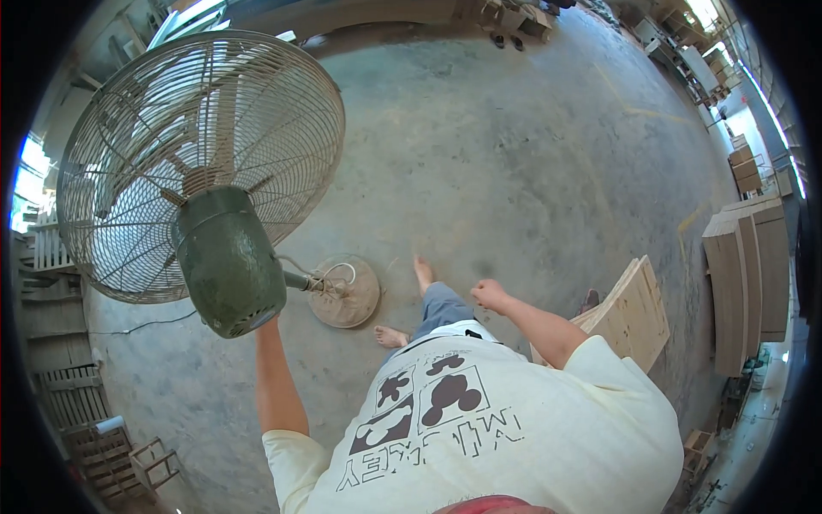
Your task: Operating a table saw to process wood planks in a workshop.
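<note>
A large pedestal fan with a round wire guard point(291, 94) and a dark green motor housing point(229, 261) stands at my left. Its pole runs down to a round, dusty base point(364, 295) on the floor. My left forearm point(278, 377) reaches up to the rear underside of the motor housing, which hides the hand and its fingers. In front of my body, my right hand point(490, 295) hangs in the air, its fingers curled in a loose fist. Nothing shows in it, and it touches neither the fan nor the boards.
Pale wooden boards point(638, 321) stand close by my right arm. Farther right are stacked brown panels point(745, 283) and boxes point(745, 171). A dark cable point(154, 323) crosses the concrete floor point(479, 154) at the left. Wooden pallets point(94, 463) and a small wooden frame point(156, 463) lie at the lower left.
</note>
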### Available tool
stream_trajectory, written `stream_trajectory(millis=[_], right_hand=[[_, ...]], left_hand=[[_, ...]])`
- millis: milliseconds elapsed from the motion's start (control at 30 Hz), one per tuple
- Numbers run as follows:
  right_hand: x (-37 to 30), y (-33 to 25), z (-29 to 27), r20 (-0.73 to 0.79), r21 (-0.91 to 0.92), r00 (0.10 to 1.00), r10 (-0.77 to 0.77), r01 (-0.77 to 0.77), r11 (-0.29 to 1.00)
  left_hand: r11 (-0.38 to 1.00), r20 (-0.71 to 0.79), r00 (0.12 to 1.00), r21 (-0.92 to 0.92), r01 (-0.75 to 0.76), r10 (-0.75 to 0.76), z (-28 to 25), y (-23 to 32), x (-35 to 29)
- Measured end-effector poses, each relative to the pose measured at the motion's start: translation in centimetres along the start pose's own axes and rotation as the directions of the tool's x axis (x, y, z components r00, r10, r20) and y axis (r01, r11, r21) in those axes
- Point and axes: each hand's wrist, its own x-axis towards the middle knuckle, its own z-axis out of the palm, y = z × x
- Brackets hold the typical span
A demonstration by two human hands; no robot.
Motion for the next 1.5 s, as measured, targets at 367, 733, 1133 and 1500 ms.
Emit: stream_trajectory(millis=[367,733,1133,1500], right_hand=[[4.4,-2.6,-1.3,0.114,0.053,0.992,-0.045,0.039,0.998],[12.9,-3.2,-7.1,0.105,0.21,0.985,-0.139,0.115,0.971],[25.4,-9.9,-20.2,0.097,0.442,0.995,0.003,-0.046,0.896],[39.9,-11.4,-32.5,-0.223,0.116,0.968,-0.117,0.146,0.982]], left_hand=[[0.903,-0.055,0.938,-0.293,0.313,-0.343,-2.9,6.3,0.7],[0.429,0.092,0.454,-0.206,0.88,-0.886,0.1,-0.4,-11.1],[0.284,0.472,0.326,-0.159,0.945,-0.819,19.7,-0.4,-19.3],[0.739,0.846,0.325,0.112,0.664,-0.421,45.0,-4.5,11.2]])
